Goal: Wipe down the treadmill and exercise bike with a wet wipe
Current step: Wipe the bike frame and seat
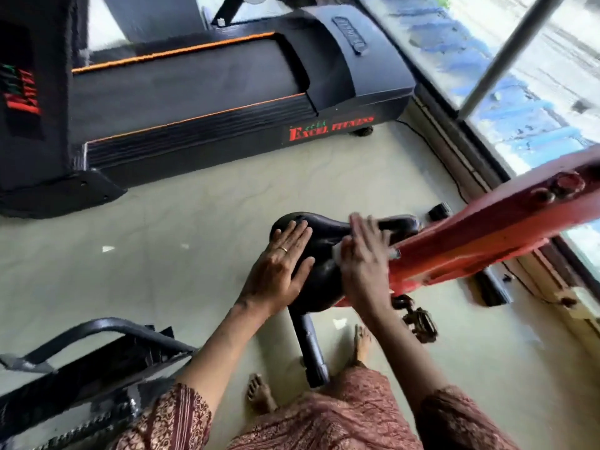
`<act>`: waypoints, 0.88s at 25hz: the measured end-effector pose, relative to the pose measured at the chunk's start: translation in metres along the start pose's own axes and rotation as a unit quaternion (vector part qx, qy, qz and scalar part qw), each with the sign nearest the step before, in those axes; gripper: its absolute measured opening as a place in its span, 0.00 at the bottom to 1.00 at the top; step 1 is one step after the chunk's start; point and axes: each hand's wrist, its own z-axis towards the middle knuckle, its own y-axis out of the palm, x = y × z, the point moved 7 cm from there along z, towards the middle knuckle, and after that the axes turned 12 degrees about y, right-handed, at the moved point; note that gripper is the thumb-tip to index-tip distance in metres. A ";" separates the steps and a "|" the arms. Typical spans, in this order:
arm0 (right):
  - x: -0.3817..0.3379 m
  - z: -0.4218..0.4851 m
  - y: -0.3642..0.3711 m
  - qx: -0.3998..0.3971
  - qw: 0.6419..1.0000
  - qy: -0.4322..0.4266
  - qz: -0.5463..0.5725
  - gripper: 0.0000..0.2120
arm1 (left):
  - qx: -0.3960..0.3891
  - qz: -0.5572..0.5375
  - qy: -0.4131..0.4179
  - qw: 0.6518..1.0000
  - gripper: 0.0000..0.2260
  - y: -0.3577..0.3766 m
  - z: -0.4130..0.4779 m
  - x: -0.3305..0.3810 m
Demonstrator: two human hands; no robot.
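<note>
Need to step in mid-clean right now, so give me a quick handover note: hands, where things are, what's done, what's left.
Left hand: flat, fingers straight, resting on the black bike seat.
Right hand: fingers straight, pressing the white wipe on the seat's narrow end by the red frame; blurred.
Treadmill: across the floor, neither hand on it.
Done: the surfaces do not show which parts are already wiped.
Left: finish the seat, then probably the frame and pedal; check the treadmill.
</note>
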 end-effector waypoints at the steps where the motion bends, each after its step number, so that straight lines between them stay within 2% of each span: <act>1: -0.020 -0.025 0.010 -0.026 0.999 -0.024 0.032 0.25 | -0.013 -0.009 0.013 1.000 0.22 0.001 0.001 -0.001; 3: -0.036 -0.073 0.021 -0.068 0.995 -0.060 0.044 0.24 | -0.039 -0.030 0.026 0.998 0.23 0.002 0.000 -0.002; 5: -0.022 -0.070 0.011 -0.043 0.998 -0.053 0.003 0.26 | -0.046 -0.036 0.041 0.997 0.23 -0.001 -0.001 -0.002; 8: 0.023 -0.012 -0.006 0.019 0.995 0.096 -0.033 0.26 | -0.060 -0.061 0.050 0.995 0.25 -0.003 0.001 -0.003; 10: 0.028 0.004 -0.006 0.015 0.983 0.179 0.037 0.26 | -0.062 -0.066 0.057 0.994 0.25 -0.003 0.003 -0.004; 12: -0.002 -0.026 0.009 0.036 0.984 0.157 0.079 0.26 | -0.066 -0.067 0.069 0.993 0.24 -0.002 0.003 -0.006; 15: -0.034 -0.083 0.029 0.027 0.992 0.092 0.078 0.29 | -0.075 -0.056 0.112 0.989 0.22 -0.001 0.015 -0.006; 19: 0.002 -0.034 0.023 0.049 0.972 0.173 0.152 0.29 | -0.124 -0.054 0.201 0.970 0.22 0.016 0.042 0.007; 22: 0.033 0.023 0.002 0.110 0.949 0.237 0.177 0.30 | -0.187 -0.063 0.259 0.946 0.24 0.037 0.064 0.020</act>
